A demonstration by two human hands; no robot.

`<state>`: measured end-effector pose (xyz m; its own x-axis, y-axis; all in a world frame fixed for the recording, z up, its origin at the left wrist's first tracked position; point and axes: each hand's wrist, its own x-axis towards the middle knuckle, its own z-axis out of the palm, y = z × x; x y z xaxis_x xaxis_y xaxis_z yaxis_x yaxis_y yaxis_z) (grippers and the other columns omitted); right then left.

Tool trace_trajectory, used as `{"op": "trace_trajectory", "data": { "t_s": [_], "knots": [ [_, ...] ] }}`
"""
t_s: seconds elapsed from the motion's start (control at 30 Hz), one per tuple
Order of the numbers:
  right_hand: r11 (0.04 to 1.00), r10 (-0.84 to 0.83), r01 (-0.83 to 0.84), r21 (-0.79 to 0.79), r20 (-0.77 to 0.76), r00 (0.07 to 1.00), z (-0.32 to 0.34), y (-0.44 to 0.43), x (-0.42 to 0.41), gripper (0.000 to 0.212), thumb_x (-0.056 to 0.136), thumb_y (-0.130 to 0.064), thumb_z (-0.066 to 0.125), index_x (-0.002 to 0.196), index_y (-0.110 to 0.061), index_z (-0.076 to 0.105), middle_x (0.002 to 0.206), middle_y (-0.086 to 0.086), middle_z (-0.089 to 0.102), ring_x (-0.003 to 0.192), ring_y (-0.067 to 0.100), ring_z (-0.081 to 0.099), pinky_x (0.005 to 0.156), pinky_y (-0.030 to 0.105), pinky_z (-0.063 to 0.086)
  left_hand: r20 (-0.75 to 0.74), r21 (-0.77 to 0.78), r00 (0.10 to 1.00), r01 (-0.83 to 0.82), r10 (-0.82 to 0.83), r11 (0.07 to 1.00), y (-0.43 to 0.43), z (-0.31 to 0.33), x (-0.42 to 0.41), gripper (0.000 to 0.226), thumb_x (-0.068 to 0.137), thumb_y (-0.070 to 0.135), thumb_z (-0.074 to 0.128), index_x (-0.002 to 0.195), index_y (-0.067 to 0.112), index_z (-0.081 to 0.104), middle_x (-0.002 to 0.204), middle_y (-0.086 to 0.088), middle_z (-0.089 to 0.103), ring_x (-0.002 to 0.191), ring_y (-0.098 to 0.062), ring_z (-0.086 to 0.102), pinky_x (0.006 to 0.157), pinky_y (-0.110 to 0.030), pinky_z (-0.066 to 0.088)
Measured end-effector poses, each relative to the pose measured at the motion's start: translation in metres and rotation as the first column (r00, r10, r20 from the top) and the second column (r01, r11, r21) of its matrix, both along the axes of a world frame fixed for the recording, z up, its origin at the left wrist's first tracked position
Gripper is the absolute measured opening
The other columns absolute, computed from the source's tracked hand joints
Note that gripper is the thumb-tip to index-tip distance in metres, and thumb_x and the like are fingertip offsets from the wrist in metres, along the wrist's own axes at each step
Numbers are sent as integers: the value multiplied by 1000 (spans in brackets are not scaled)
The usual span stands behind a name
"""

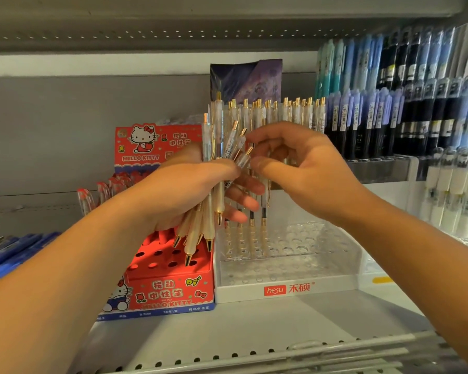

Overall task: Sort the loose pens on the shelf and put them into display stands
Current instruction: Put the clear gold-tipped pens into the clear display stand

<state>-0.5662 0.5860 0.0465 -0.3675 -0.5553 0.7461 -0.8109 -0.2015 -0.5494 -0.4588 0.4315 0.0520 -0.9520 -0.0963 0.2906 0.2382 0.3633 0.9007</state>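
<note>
A bunch of pens (pixel 219 136) with pale bodies and gold tips is held tight in the left hand (pixel 184 190). The tips point down, over the spot where the red stand (pixel 170 290) and the clear stand (pixel 295 288) meet on the shelf (pixel 254 327). The top of one pen (pixel 244 157) in the bunch is pinched between the thumb and a finger of the right hand (pixel 303 171). It looks as if this pen is being picked out.

The job seems to be partly done. A long row of the same pale pens (pixel 284 112) is already stood at the back of the clear stand. A few more (pixel 245 233) are stood lower down at its left side. Many holes in the clear stand are not yet filled. Quite a few pens are left in the bunch, so a good part of the sorting is thought to be left. Open holes are seen in the red stand too.

Some things cannot be made out. The middle of the clear stand is hidden by the hands. The pens in the bunch cannot be counted. The blue pens (pixel 14 252) at the left edge are cut off, and it cannot be told if they lie loose. The dark pens (pixel 389 117) on the right are blurred.
</note>
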Motion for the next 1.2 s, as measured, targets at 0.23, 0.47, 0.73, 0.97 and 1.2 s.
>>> {"op": "trace_trajectory", "data": {
  "t_s": [0.23, 0.47, 0.73, 0.97, 1.2],
  "knots": [
    [990, 133, -124, -69, 155, 979, 0, -1, 1, 16, 83, -6, 74, 93, -17, 67, 88, 0, 69, 78, 10, 63, 63, 18, 50, -83, 35, 997, -2, 5, 999, -1, 0, -3, 23, 87, 22, 56, 99, 10, 71, 93, -24, 73, 74, -39, 71, 65, -48, 59],
    [946, 322, -311, -92, 164, 932, 4, 5, 2, 20, 82, 2, 69, 92, -14, 61, 103, 5, 73, 97, 18, 68, 84, 29, 54, -166, 236, 985, 2, 38, 972, 0, 3, -5, 29, 83, 13, 51, 75, 1, 76, 77, -28, 70, 66, -38, 71, 56, -43, 59],
    [873, 465, -393, -287, 250, 849, 10, 11, 3, 17, 82, -4, 65, 97, -4, 58, 84, 7, 70, 82, 29, 70, 74, 38, 58, -29, 182, 998, -43, 50, 982, 0, 3, 4, 22, 77, 13, 53, 79, -2, 69, 74, -18, 69, 68, -31, 71, 54, -42, 57],
    [965, 142, -66, -253, 297, 944, 15, 15, -8, 12, 86, -4, 69, 91, -13, 65, 88, 6, 66, 74, 17, 69, 53, 30, 57, 64, -15, 992, -105, 105, 994, 7, 6, 9, 25, 93, 17, 52, 69, 8, 54, 49, -5, 47, 37, -17, 42, 37, -22, 38],
    [970, -196, 222, -95, 226, 954, 12, 9, -14, 17, 84, -10, 74, 88, -21, 62, 93, 1, 66, 85, 22, 69, 63, 42, 62, 6, 17, 999, -45, 45, 999, 16, 6, 11, 16, 100, 13, 49, 88, 3, 44, 45, 3, 50, 33, -12, 41, 33, -19, 35]
  ]
}}
